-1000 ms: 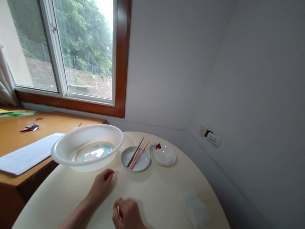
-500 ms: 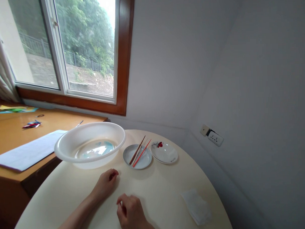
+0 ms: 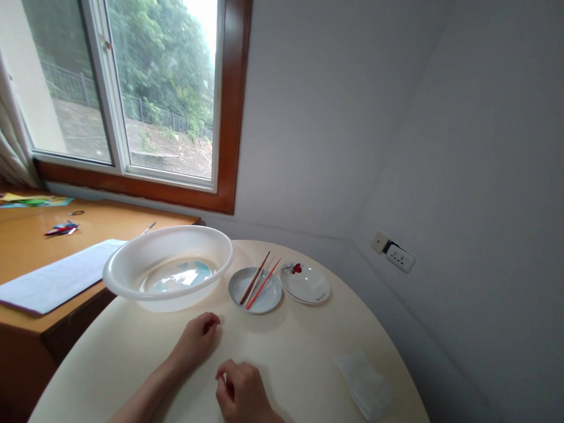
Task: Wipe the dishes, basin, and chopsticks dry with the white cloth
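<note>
My left hand (image 3: 200, 336) rests on the round cream table (image 3: 296, 347) with its fingers loosely curled in. No object shows in it. It lies just below a wide, translucent white plastic basin (image 3: 206, 295). Closer to me, my right hand (image 3: 242, 390) is also curled on the tabletop, thumb near the fingers, apart from the left hand and with nothing visible in it. Beyond the hands, a pale grey plate (image 3: 269, 296) carries several thin tapered sticks (image 3: 255, 279), dark brown, light and orange-red. Beside it are white plates (image 3: 310, 281) with a red flower print, apparently stacked.
A folded white tissue or cloth (image 3: 366, 384) lies on the right of the table. Left stands a wooden desk (image 3: 111, 216) with a white sheet or board (image 3: 57, 278), scissors-like small items (image 3: 63, 228) and coloured paper (image 3: 34, 200). A wall socket (image 3: 400, 257) is at right.
The whole view has shifted very slightly. Both hands and the things on the table stay where they were.
</note>
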A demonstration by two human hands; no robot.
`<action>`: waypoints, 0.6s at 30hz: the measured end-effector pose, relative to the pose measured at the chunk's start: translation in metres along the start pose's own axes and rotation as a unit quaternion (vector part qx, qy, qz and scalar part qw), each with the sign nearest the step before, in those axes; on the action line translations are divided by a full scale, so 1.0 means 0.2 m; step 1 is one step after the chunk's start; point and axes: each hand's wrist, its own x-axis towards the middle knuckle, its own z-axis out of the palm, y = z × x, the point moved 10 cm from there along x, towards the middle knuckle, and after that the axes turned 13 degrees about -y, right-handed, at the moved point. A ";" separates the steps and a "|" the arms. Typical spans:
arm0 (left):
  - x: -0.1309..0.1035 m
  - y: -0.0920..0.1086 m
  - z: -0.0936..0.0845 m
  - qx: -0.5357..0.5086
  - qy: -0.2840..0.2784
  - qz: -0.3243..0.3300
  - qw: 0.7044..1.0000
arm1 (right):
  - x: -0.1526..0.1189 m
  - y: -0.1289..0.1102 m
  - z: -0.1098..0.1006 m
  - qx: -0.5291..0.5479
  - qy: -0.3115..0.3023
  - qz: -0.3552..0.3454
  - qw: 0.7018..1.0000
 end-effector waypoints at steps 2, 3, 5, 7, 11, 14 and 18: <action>0.00 0.00 0.00 0.000 0.002 -0.003 1.000 | 0.00 0.00 0.00 0.002 -0.002 0.001 1.000; 0.00 0.00 0.00 0.000 0.003 -0.004 1.000 | 0.00 0.01 0.01 0.003 -0.004 0.002 1.000; 0.00 0.00 0.00 0.002 0.002 -0.005 1.000 | 0.00 0.01 0.01 0.002 -0.009 0.003 1.000; 0.00 0.01 0.00 0.004 0.000 -0.003 1.000 | 0.00 0.01 0.01 0.001 -0.011 0.004 1.000; 0.00 0.01 0.00 0.007 -0.002 0.002 1.000 | 0.00 0.01 0.00 0.010 -0.004 0.005 1.000; 0.00 0.00 0.00 0.008 -0.003 0.003 1.000 | 0.00 0.01 -0.01 0.018 0.000 0.009 1.000; 0.00 -0.02 0.01 0.010 -0.006 0.001 1.000 | 0.00 0.02 -0.01 0.018 0.002 0.019 1.000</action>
